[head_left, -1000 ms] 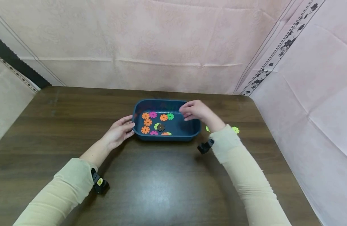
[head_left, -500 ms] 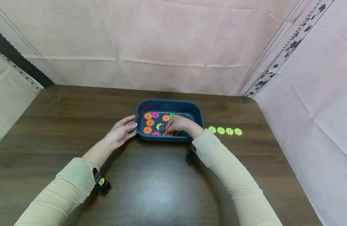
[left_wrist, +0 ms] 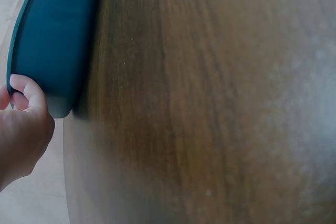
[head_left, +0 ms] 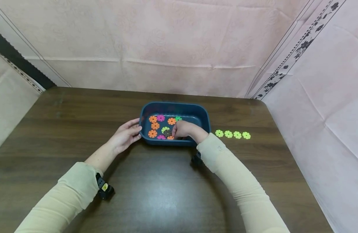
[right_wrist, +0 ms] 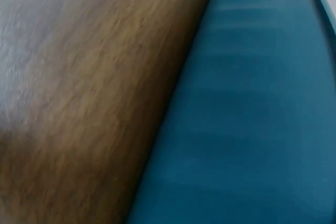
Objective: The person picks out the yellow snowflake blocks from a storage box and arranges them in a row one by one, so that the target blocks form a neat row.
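A dark blue rectangular tray (head_left: 179, 142) stands on the table, with several flat flower-shaped pieces inside. My left hand (head_left: 124, 136) grips its left end; in the left wrist view the hand (left_wrist: 23, 129) pinches the rim. My right hand (head_left: 185, 129) reaches into the tray, fingers bent down to its floor beside an orange flower piece (head_left: 170, 138). Its fingertips are partly hidden, so whether they pinch a piece cannot be seen. A brown flower piece (head_left: 167, 133) overlaps a yellow-green one (head_left: 165, 129) just left of those fingers. The right wrist view shows only the tray's outer wall (right_wrist: 247, 108) and table.
Several yellow-green flower pieces (head_left: 232, 134) lie in a row on the wooden table (head_left: 155, 191), right of the tray. More orange (head_left: 153, 133), pink (head_left: 160, 118) and green (head_left: 178, 118) pieces lie in the tray. Pale cloth (head_left: 167, 48) hangs behind the table.
My right hand has come down from above the tray's right side to its floor, moving left and nearer. The yellow-green row is now uncovered. My left hand stays on the tray.
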`<action>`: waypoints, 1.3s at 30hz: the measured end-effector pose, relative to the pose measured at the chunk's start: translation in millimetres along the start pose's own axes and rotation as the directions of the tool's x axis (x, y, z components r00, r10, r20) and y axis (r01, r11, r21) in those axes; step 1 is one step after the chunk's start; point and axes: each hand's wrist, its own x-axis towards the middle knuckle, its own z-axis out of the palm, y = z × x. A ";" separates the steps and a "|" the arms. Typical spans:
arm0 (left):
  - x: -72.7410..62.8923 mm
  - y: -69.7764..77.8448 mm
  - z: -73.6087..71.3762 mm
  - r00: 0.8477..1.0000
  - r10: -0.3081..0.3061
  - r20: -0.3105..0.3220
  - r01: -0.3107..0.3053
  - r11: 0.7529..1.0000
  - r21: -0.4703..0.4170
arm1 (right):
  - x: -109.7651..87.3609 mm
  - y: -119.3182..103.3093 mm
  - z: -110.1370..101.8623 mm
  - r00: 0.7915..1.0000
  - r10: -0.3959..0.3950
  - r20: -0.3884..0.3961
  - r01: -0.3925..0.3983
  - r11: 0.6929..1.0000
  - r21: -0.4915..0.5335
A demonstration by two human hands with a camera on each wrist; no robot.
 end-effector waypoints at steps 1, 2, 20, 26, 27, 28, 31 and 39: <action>0.1 0.0 0.1 1.000 -0.003 -0.002 0.003 1.000 0.000 | 0.2 0.8 0.0 1.000 0.001 -0.006 -0.001 1.000 0.015; 0.1 0.1 0.3 1.000 -0.007 -0.003 0.007 1.000 0.001 | 0.4 1.8 0.0 1.000 0.008 -0.012 -0.008 0.999 0.036; -2.6 1.6 1.0 1.000 0.007 0.006 -0.007 1.000 -0.008 | 7.5 1.6 -3.3 0.988 0.049 -0.148 -0.004 0.958 0.287; -1.4 0.7 0.6 1.000 0.006 0.005 -0.006 1.000 -0.007 | 8.1 1.0 -3.3 0.997 -0.082 0.005 0.080 0.976 0.204; -1.1 0.5 0.9 1.000 0.004 0.002 -0.004 1.000 -0.006 | 7.9 1.8 -3.7 0.997 -0.083 0.008 0.079 0.976 0.204; -0.6 0.4 1.1 1.000 0.002 0.000 -0.002 1.000 -0.005 | 7.8 3.1 -4.4 0.997 -0.078 0.005 0.075 0.975 0.207; 0.3 0.3 1.3 1.000 -0.006 -0.007 0.006 1.000 -0.004 | 7.2 7.5 -7.1 0.999 -0.052 -0.013 0.053 0.971 0.233; -1.3 0.9 1.1 1.000 0.000 -0.001 0.000 1.000 -0.013 | 8.4 15.4 -12.5 0.999 0.029 -0.046 -0.017 0.968 0.251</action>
